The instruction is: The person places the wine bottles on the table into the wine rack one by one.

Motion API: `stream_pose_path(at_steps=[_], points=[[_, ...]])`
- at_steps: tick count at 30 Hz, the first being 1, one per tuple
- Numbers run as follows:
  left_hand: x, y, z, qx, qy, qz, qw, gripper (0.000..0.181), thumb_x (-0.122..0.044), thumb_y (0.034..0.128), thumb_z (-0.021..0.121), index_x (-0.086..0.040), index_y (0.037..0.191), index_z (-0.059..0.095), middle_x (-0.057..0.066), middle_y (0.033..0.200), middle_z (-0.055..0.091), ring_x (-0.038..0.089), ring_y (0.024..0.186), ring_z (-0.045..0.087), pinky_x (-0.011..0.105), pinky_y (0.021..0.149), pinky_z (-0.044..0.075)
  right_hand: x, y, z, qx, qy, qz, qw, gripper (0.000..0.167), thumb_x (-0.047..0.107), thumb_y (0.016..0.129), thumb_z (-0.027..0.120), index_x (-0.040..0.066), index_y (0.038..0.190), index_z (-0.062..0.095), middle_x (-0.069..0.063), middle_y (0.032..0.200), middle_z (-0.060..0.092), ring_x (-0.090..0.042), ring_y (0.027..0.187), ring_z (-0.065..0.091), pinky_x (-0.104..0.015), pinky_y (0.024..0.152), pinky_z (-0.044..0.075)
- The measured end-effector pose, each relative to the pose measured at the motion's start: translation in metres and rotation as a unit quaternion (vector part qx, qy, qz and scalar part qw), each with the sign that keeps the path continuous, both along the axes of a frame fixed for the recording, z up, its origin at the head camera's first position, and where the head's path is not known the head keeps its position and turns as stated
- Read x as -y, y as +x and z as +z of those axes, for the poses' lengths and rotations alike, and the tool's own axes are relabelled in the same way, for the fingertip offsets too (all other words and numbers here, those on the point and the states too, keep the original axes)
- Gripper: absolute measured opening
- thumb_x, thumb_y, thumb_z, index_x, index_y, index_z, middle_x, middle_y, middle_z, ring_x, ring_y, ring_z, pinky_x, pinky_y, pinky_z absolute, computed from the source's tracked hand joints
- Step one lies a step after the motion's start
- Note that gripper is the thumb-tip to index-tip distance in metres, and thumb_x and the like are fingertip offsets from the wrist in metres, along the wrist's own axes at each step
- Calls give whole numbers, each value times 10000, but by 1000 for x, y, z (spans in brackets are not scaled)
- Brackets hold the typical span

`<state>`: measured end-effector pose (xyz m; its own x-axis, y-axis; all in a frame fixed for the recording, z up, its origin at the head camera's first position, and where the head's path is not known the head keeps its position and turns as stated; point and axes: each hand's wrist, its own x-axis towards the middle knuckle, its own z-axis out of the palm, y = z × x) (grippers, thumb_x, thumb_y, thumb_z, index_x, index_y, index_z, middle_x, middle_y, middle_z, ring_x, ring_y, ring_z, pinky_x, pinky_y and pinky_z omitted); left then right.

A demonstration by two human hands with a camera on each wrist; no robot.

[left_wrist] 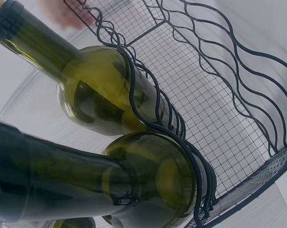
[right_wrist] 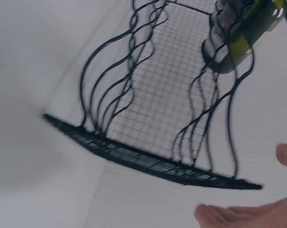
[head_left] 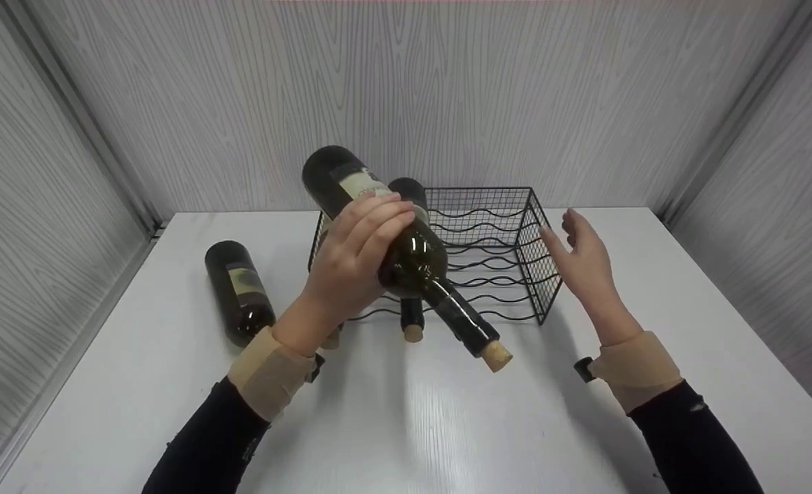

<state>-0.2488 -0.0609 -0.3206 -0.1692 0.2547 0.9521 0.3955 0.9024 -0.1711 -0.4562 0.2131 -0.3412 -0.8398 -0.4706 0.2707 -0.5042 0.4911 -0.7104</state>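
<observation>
A dark green wine bottle [head_left: 416,257] is gripped in my left hand [head_left: 351,257], raised over the wire wine rack [head_left: 543,274] and tilted so its corked neck points down and right. Below it, a second corked bottle [head_left: 413,317] lies in the rack. Another bottle [head_left: 332,337] beside it is mostly hidden by my left hand and wrist. In the left wrist view, two bottles, a farther one [left_wrist: 100,85] and a nearer one [left_wrist: 152,178], lie in the wavy wires. My right hand [head_left: 584,264] holds nothing, thumb and fingers apart, by the rack's right side.
Another wine bottle [head_left: 238,291] lies on the white table [head_left: 447,425], left of the rack. Grey wood-patterned panels [head_left: 406,89] stand behind the table and on both sides. Wavy wires show at the rack's right part.
</observation>
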Motion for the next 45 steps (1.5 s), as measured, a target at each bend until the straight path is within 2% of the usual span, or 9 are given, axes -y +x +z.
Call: stream_pose_path(at_steps=[3, 6, 13, 18, 23, 26, 34, 39, 45], points=[[0, 0, -1, 26, -84, 29, 10000, 509, 58, 811, 835, -28, 1267, 625, 143, 1282, 730, 315, 1255, 659, 424, 1212, 489, 4, 19, 8, -304, -763, 179, 9965, 689, 318, 1131, 504, -84, 1634, 258, -290, 1671, 370, -417, 1572, 374, -482, 1326, 319], [-1, 0, -1, 13, -145, 37, 9999, 500, 64, 812, 828, -25, 1263, 632, 145, 1279, 733, 316, 1248, 665, 420, 1208, 493, 10, 40, 17, -243, -1392, 683, 9876, 619, 231, 1136, 480, -84, 1629, 277, -280, 1661, 394, -396, 1567, 388, -482, 1323, 324], [-2, -2, 0, -4, -172, 36, 9998, 494, 82, 814, 816, -22, 1263, 638, 148, 1276, 737, 315, 1242, 672, 424, 1200, 501, 17, 84, 36, 1225, -2172, 1824, 9511, 539, 229, 1145, 385, -68, 1594, 375, -273, 1608, 481, -352, 1506, 495, -331, 1247, 443], [-1, -2, 0, 19, -151, 110, 9998, 487, 89, 830, 810, -30, 1269, 635, 148, 1283, 734, 311, 1249, 667, 418, 1206, 496, 20, 103, 44, 2551, -2131, 2493, 9096, 586, 322, 1164, 321, -103, 1554, 422, -307, 1549, 534, -244, 1365, 654, -274, 1134, 547], [0, -3, 0, 61, -254, 136, 9996, 458, 89, 852, 791, -29, 1270, 646, 139, 1288, 736, 305, 1252, 670, 429, 1194, 505, 22, 117, 50, 3637, -1846, 2781, 8696, 671, 400, 1173, 291, -147, 1547, 397, -238, 1467, 641, -165, 1257, 711, -259, 1094, 570], [0, -2, 2, 94, -417, 173, 9989, 449, 81, 862, 782, -30, 1277, 650, 134, 1292, 734, 302, 1259, 672, 440, 1186, 512, 22, 124, 50, 3905, -1726, 2931, 8554, 682, 397, 1172, 260, -161, 1541, 395, -138, 1395, 708, -137, 1241, 709, -248, 1089, 568], [-3, -1, 6, 80, -735, 256, 9969, 452, 50, 870, 790, -49, 1284, 639, 128, 1293, 733, 288, 1256, 684, 429, 1179, 523, 24, 131, 44, 4199, -1420, 3759, 8138, 811, 557, 1131, 314, -152, 1487, 480, -113, 1302, 763, -236, 1233, 731, -352, 1098, 577], [-6, -2, 5, 32, -772, 229, 9968, 436, 50, 888, 784, -56, 1284, 634, 120, 1285, 739, 280, 1251, 689, 419, 1184, 521, 26, 137, 40, 4693, -1415, 4147, 7667, 787, 574, 1117, 332, -107, 1462, 525, -163, 1344, 738, -287, 1277, 709, -424, 1143, 556], [-9, -3, 4, -100, -1026, 258, 9943, 430, 58, 903, 778, -64, 1288, 630, 97, 1282, 743, 261, 1245, 691, 387, 1199, 506, 26, 145, 38, 5353, -1586, 4479, 6984, 740, 561, 1129, 302, -77, 1421, 540, -139, 1320, 750, -252, 1252, 726, -385, 1143, 559]])
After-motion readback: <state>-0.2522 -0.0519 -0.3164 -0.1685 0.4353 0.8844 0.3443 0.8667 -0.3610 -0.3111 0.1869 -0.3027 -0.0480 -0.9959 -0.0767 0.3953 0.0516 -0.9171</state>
